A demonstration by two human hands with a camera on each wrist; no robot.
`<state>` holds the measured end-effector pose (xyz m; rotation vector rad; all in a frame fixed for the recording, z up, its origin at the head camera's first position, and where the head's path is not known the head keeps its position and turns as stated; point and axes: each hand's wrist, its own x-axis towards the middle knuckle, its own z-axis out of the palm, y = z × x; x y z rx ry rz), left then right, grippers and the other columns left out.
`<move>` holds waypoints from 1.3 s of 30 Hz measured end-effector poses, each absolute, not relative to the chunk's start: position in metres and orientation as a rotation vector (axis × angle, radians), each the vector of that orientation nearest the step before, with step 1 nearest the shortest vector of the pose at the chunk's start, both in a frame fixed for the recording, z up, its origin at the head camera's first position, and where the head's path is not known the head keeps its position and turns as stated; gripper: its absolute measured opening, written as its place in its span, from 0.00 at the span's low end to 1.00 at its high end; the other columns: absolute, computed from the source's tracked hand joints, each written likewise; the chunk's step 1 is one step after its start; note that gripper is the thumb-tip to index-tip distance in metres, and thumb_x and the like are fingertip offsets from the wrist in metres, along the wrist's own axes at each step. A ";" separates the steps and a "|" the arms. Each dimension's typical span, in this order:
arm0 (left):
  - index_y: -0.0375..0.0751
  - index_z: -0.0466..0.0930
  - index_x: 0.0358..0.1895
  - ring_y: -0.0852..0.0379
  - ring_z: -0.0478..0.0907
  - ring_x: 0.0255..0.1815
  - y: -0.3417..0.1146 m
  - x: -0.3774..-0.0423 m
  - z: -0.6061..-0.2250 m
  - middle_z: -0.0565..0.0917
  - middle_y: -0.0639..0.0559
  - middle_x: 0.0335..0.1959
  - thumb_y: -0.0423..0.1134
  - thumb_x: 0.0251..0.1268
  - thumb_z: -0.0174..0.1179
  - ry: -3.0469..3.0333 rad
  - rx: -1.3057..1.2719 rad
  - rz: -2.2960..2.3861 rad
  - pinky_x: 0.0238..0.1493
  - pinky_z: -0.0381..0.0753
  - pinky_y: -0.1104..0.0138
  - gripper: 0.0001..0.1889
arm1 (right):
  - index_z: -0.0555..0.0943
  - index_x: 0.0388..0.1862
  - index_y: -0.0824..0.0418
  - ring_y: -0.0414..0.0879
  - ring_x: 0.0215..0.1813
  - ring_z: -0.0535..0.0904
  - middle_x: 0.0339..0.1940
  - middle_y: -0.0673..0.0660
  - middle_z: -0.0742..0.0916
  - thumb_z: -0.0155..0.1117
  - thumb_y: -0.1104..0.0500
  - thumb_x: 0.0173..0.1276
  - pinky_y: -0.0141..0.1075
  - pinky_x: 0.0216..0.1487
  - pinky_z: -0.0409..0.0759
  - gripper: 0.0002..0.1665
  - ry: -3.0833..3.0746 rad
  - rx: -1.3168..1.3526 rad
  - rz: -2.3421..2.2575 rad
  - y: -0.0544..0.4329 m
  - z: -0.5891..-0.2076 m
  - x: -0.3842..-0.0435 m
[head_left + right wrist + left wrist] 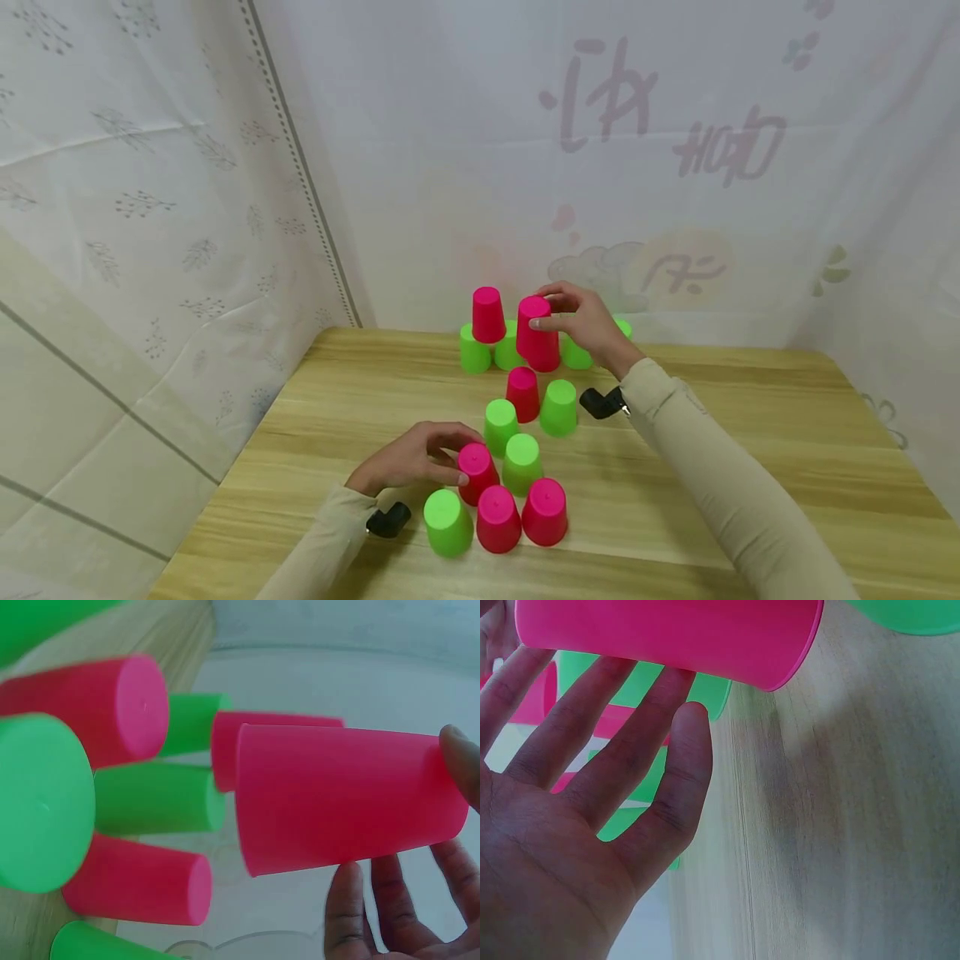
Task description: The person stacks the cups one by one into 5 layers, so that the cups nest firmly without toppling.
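Note:
My right hand (588, 321) pinches a pink plastic cup (345, 799), bottom up, between thumb and fingers over the back row. Beside it, another pink cup (488, 315) sits upside down atop green cups (475, 350). Partly behind the held cup is a pink cup (546, 358) in that row. At the front left, my left hand (412, 458) reaches around a pink cup (477, 472). Its fingers (637, 742) look fairly straight, their tips hidden behind that cup; in the left wrist view the thumb is apart from it.
Several upturned cups stand between the hands, among them a pink one (522, 394) and a green one (558, 408). A green cup (448, 523) and two pink cups stand nearest me on the wooden table (750, 433). Behind hangs a printed white curtain (450, 167).

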<state>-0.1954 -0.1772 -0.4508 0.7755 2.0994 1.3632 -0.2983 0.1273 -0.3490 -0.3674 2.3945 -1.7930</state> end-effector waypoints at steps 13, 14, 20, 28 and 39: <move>0.49 0.79 0.61 0.52 0.82 0.56 -0.176 -0.195 -0.450 0.84 0.48 0.57 0.40 0.64 0.68 2.092 0.768 1.369 0.59 0.82 0.57 0.22 | 0.76 0.63 0.56 0.52 0.55 0.77 0.58 0.61 0.82 0.71 0.59 0.66 0.48 0.59 0.83 0.27 2.391 -0.261 -1.897 0.110 -0.369 -0.342; 0.49 0.79 0.61 0.52 0.82 0.56 -0.176 -0.195 -0.450 0.84 0.48 0.57 0.40 0.64 0.68 2.091 0.770 1.370 0.59 0.82 0.57 0.22 | 0.75 0.63 0.57 0.52 0.55 0.77 0.58 0.62 0.81 0.71 0.59 0.66 0.48 0.59 0.83 0.27 2.393 -0.250 -1.900 0.110 -0.370 -0.344; 0.50 0.79 0.61 0.54 0.83 0.55 -0.176 -0.195 -0.451 0.85 0.48 0.56 0.40 0.64 0.67 2.097 0.787 1.368 0.58 0.83 0.58 0.21 | 0.75 0.64 0.58 0.52 0.54 0.76 0.58 0.63 0.81 0.70 0.60 0.66 0.50 0.61 0.82 0.27 2.403 -0.185 -1.919 0.108 -0.375 -0.351; 0.47 0.79 0.61 0.56 0.82 0.54 -0.174 -0.196 -0.446 0.85 0.48 0.56 0.40 0.63 0.68 2.135 0.830 1.347 0.58 0.83 0.60 0.22 | 0.76 0.63 0.56 0.51 0.50 0.77 0.53 0.60 0.81 0.71 0.59 0.66 0.49 0.58 0.83 0.27 2.404 -0.141 -1.919 0.107 -0.378 -0.355; 0.47 0.80 0.60 0.58 0.82 0.56 -0.180 -0.198 -0.423 0.85 0.48 0.55 0.39 0.63 0.68 2.196 0.937 1.387 0.56 0.84 0.57 0.21 | 0.71 0.70 0.58 0.58 0.66 0.71 0.67 0.63 0.77 0.72 0.58 0.64 0.54 0.66 0.78 0.36 2.467 -0.177 -1.861 0.119 -0.374 -0.349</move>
